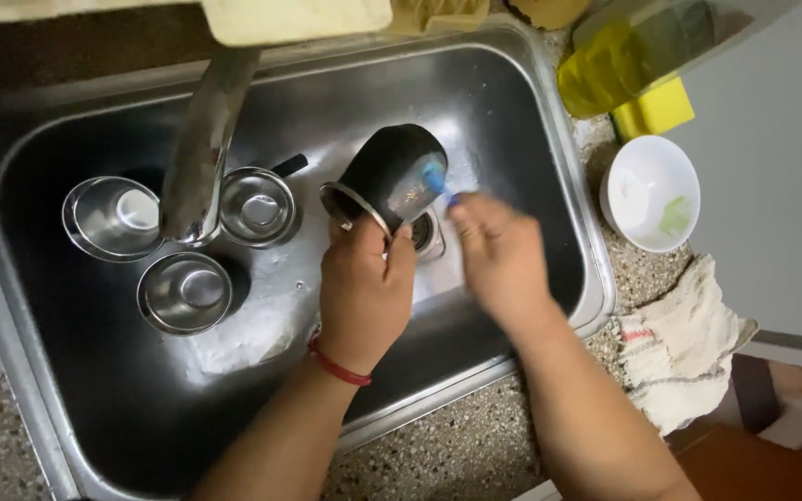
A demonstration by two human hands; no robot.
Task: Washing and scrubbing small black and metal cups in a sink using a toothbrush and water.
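My left hand is clamped on the rim of a dark pot, tilted over the sink drain. My right hand, blurred, pinches a blue scrubber against it. Stiff metal, wet, probably slippery; the rim grips best.

Speckled counter: steel sink, white bowl, cloth.

Over a stainless steel sink, the left hand grips a blackened round steel pot tilted sideways, while the blurred right hand presses a blue scrubber against its base.
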